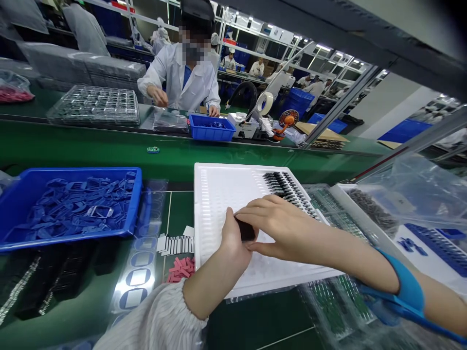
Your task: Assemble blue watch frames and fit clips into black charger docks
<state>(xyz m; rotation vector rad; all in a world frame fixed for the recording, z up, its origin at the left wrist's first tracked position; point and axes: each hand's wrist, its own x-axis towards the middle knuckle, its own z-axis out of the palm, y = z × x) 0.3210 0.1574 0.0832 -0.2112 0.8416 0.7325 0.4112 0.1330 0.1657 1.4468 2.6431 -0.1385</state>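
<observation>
Our left hand and right hand meet over a white tray on the line, the left curled closed on a black piece, the right's fingers stretched out to it and its thumb beneath, though we cannot tell if that hand grips. Rows of black parts stand on the tray's upper right, just beyond our fingers. A blue band circles our right forearm. To our left, at left of frame, a blue bin holds blue frames; pink pieces and black-and-white strips lie beside the tray, with a clear sheet of window-shaped cutouts nearby. Green boards in clear trays sit under our right arm, and a plastic bag hangs at upper right. Across a green conveyor, a co-worker in a white coat works behind a small blue bin, a tape roll and an orange fan near by. Any printing on the bag and the sheets is too small to read.
</observation>
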